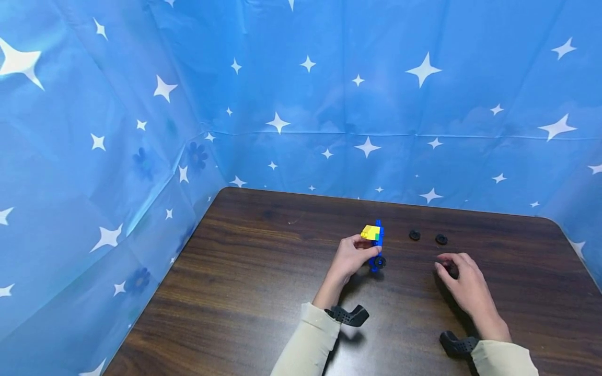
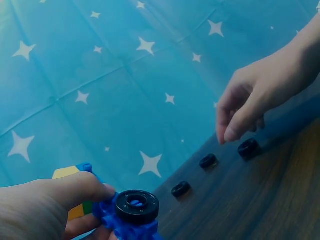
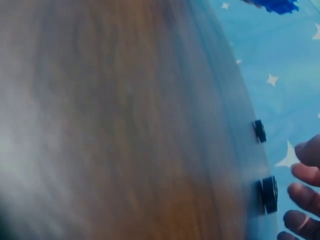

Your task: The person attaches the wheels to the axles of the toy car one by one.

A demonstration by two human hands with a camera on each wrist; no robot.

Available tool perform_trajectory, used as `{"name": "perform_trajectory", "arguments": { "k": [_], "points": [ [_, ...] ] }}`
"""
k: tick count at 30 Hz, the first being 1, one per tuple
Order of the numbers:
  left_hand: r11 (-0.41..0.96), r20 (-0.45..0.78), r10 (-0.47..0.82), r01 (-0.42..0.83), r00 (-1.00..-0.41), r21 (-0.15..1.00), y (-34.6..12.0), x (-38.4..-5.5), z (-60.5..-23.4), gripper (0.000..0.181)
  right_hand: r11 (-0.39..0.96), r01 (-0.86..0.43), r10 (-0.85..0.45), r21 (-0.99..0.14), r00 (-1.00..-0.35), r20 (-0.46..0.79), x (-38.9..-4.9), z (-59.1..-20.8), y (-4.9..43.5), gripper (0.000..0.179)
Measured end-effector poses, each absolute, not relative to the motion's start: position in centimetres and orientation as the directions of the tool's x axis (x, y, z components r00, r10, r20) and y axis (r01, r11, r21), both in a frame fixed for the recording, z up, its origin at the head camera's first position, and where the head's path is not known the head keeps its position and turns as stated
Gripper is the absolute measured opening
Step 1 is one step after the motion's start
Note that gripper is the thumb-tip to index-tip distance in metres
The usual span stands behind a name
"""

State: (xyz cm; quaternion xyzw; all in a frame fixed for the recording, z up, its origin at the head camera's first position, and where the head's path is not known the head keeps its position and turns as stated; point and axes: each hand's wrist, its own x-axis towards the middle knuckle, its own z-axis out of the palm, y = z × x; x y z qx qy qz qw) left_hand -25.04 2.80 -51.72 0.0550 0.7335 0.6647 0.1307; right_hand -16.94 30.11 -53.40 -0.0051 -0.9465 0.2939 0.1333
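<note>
My left hand (image 1: 350, 257) grips a small toy car made of building bricks (image 1: 380, 241), held up over the table. The car has a blue frame, a yellow sloped block (image 1: 370, 232) and a bit of green. One black wheel (image 2: 137, 206) is on its near end, facing the left wrist camera. Off to the right, my right hand (image 1: 465, 282) hovers with its fingers loosely curved and nothing visible between them. Loose black wheels (image 1: 441, 239) lie close by its fingertips. In the left wrist view another wheel (image 2: 248, 149) sits just below the right hand (image 2: 270, 85).
A dark wood-grain table (image 1: 244, 271) stretches beneath both hands, with rounded far corners. Blue cloth with white stars (image 1: 305, 104) hangs behind it and along the left side. Each wrist carries a black strap-on mount (image 1: 349, 316).
</note>
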Motion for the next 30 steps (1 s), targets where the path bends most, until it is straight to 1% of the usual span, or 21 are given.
{"name": "perform_trajectory", "arguments": {
  "k": [8,15,20,26,30],
  "points": [
    [0.115,-0.114,0.237,-0.089,-0.965,0.989,2.6,-25.0,-51.9,0.040,0.837,0.029,0.115,-0.546,-0.985,0.125,-16.7,-53.9,31.6,0.047],
    [0.117,-0.119,0.243,-0.093,-0.963,0.989,2.5,-25.1,-51.8,0.041,0.837,0.055,0.139,-0.545,-0.984,0.115,-16.7,-53.8,32.5,0.053],
    [0.117,-0.120,0.268,-0.091,-0.956,0.989,2.6,-25.1,-51.7,0.041,0.837,0.049,0.132,-0.545,-0.985,0.114,-16.6,-53.8,33.4,0.059],
    [0.125,-0.133,0.296,-0.100,-0.946,0.987,2.5,-25.2,-51.7,0.041,0.835,0.005,0.052,-0.550,-0.996,0.070,-16.6,-54.2,34.2,0.066],
    [0.132,-0.142,0.308,-0.105,-0.941,0.986,2.6,-25.0,-51.6,0.041,0.838,-0.024,0.012,-0.546,-0.998,0.061,-16.6,-54.4,34.5,0.065]
  ]
}}
